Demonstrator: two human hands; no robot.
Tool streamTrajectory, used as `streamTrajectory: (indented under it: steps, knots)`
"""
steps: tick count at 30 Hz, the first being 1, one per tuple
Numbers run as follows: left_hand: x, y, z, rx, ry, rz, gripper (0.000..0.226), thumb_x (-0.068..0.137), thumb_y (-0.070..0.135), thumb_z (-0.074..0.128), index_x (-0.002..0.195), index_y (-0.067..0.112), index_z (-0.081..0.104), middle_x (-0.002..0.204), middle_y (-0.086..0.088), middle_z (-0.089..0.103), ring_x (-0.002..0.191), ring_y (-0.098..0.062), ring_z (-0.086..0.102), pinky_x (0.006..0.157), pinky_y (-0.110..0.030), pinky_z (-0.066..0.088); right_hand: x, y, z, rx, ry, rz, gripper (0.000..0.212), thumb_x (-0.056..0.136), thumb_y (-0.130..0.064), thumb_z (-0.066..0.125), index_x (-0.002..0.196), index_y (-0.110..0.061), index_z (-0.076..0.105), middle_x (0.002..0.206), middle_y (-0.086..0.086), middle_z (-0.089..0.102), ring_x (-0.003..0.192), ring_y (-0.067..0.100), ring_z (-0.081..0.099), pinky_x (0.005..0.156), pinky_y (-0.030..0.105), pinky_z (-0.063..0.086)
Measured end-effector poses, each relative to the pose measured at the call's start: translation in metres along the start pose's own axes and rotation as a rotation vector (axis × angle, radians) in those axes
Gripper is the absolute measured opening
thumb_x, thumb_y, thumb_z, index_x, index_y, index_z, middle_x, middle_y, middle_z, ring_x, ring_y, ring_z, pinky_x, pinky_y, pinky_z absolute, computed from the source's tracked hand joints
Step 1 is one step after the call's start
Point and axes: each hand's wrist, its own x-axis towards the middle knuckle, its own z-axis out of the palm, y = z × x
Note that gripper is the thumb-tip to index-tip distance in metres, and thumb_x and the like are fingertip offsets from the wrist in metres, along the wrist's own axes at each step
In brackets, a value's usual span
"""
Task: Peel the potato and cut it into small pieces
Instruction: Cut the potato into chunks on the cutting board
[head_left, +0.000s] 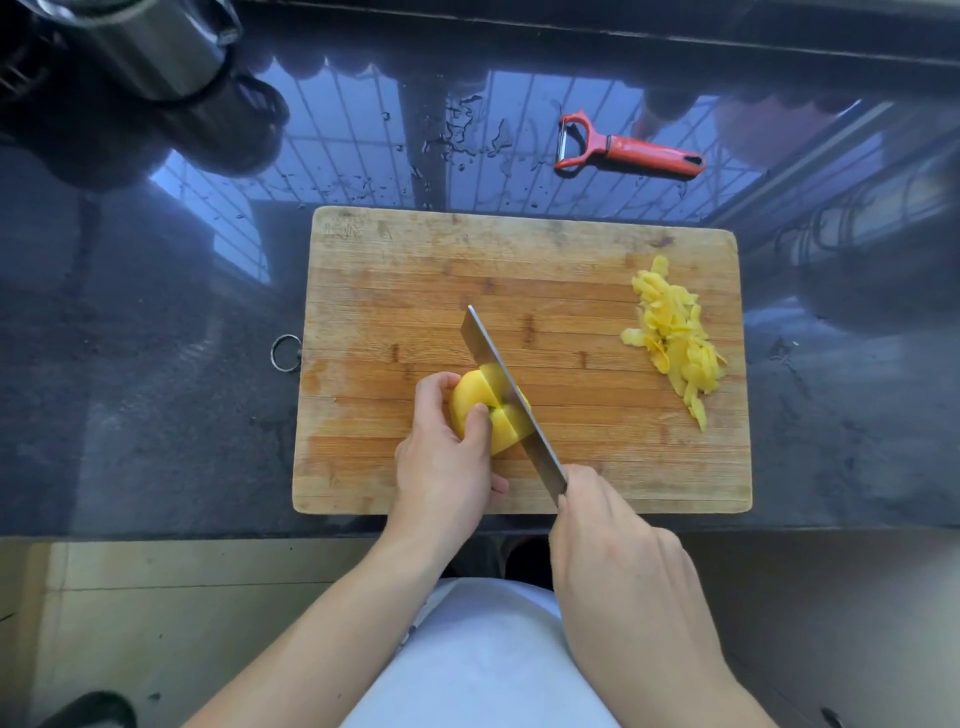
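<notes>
Left hand curls over the peeled potato, thumb at its far side and fingers wrapped on top, pinning it to the cutting board; right hand wraps tight round the knife handle, which is hidden in the fist; knife blade runs diagonally from near right to far left, edge down in the potato's right part; potato is yellow, skin off, already showing cut lines across it; it sits on the near-left middle of the board, just ahead of the left palm; peelings piled on the board's right side, well apart from the potato; red peeler lies on the dark wet countertop beyond the board; metal ring at the board's left edge.
</notes>
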Motion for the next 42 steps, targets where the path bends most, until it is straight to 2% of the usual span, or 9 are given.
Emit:
streamTrajectory:
  steps: [6,9,12,15,18,23,27,32,42]
  knots:
    - [0.002,-0.002,0.0,0.034,0.008,-0.006,0.015,0.107,0.036,0.047,0.118,0.045,0.043,0.095,-0.007,0.071,0.05,-0.02,0.072,0.055,-0.032,0.058,-0.001,-0.006,-0.001,-0.114,-0.05,0.0,0.038,0.066,0.001,0.08,0.085,-0.016,0.052,0.065,0.0,0.047,0.034,0.031,0.043,0.042,0.028,0.009]
    - [0.002,-0.001,-0.001,0.046,0.001,-0.007,0.014,0.107,0.036,0.046,0.119,0.043,0.043,0.097,-0.008,0.071,0.05,-0.02,0.072,0.05,-0.027,0.055,0.002,-0.007,-0.002,-0.118,-0.059,-0.006,0.046,0.067,0.001,0.08,0.08,-0.019,0.039,0.064,-0.004,0.031,0.037,0.03,0.02,0.048,0.024,-0.006]
    - [0.003,0.001,-0.002,0.058,-0.015,-0.016,0.014,0.108,0.035,0.045,0.121,0.042,0.043,0.096,-0.009,0.073,0.05,-0.021,0.072,0.044,-0.024,0.052,0.006,-0.006,-0.001,-0.13,-0.094,0.0,0.061,0.067,-0.001,0.079,0.082,-0.022,0.025,0.067,-0.007,0.024,0.045,0.026,0.011,0.049,0.021,-0.007]
    - [0.004,0.002,-0.003,0.046,-0.031,-0.029,0.015,0.108,0.034,0.046,0.121,0.041,0.043,0.098,-0.008,0.071,0.052,-0.025,0.072,0.052,-0.037,0.062,0.009,-0.005,0.001,-0.151,-0.131,0.014,0.064,0.066,-0.001,0.078,0.083,-0.023,0.021,0.066,-0.008,0.024,0.036,0.027,0.022,0.048,0.022,-0.007]
    - [0.005,0.002,-0.003,0.045,-0.032,-0.036,0.015,0.108,0.033,0.048,0.119,0.042,0.044,0.097,-0.008,0.07,0.052,-0.026,0.072,0.056,-0.047,0.064,0.009,-0.006,0.003,-0.143,-0.119,0.012,0.062,0.068,0.0,0.078,0.083,-0.023,0.022,0.066,-0.007,0.024,0.031,0.025,0.036,0.048,0.023,-0.007]
    - [0.006,0.003,-0.004,0.052,-0.029,-0.043,0.016,0.108,0.032,0.048,0.118,0.043,0.044,0.101,-0.01,0.07,0.051,-0.025,0.072,0.053,-0.044,0.063,0.013,-0.009,0.007,-0.146,-0.087,0.019,0.045,0.07,0.001,0.076,0.078,-0.019,0.036,0.066,-0.004,0.027,0.031,0.025,0.045,0.049,0.023,-0.008]
    - [0.006,0.004,-0.004,0.057,-0.032,-0.05,0.016,0.108,0.032,0.048,0.118,0.043,0.044,0.101,-0.012,0.071,0.051,-0.025,0.072,0.05,-0.04,0.063,0.019,-0.009,0.01,-0.149,-0.072,0.018,0.046,0.071,0.003,0.073,0.079,-0.019,0.034,0.064,-0.005,0.028,0.031,0.025,0.048,0.049,0.023,-0.008]
    - [0.008,0.001,-0.003,0.037,-0.03,-0.059,0.016,0.107,0.033,0.049,0.115,0.045,0.043,0.1,-0.019,0.072,0.055,-0.03,0.074,0.049,-0.043,0.063,0.016,-0.018,0.01,-0.181,-0.028,0.027,0.02,0.073,0.002,0.053,0.076,-0.015,0.044,0.061,0.0,0.042,0.03,0.024,0.048,0.049,0.023,-0.009]
    - [0.011,-0.003,-0.002,0.159,-0.013,-0.038,0.015,0.103,0.039,0.045,0.112,0.049,0.037,0.089,-0.016,0.071,0.055,-0.027,0.072,0.057,-0.046,0.064,0.011,-0.019,0.005,-0.178,-0.061,0.017,0.028,0.064,0.002,0.053,0.083,-0.018,0.046,0.067,-0.001,0.045,0.034,0.024,0.046,0.05,0.025,-0.009]
